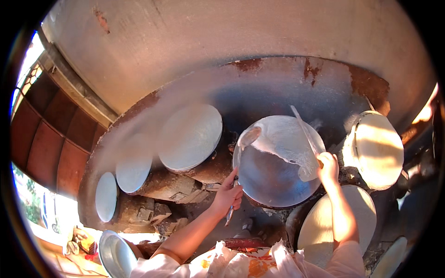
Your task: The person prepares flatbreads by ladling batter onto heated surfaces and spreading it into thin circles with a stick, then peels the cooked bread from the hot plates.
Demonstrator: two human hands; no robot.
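Note:
In front of me a round metal griddle (pixel 273 185) carries a thin, wet-looking white layer (pixel 282 134) across its far and right side. Its near left part shows bare grey metal. My left hand (pixel 227 194) is closed around the handle of a ladle (pixel 250 137), whose bowl is over the griddle's far left edge. A long, thin flat stick (pixel 303 127) slants across the right side, gripped near its lower end by my right hand (pixel 328 169). Beside that hand the white layer ends in a rounded lobe.
Several pale round tops (pixel 192 136) sit on the stove to the left. On the right are a round cream-coloured disc (pixel 380 150) and another large disc (pixel 310 231) under my right forearm. A metal basin (pixel 116 255) stands at lower left. A curved metal wall (pixel 232 32) rises behind.

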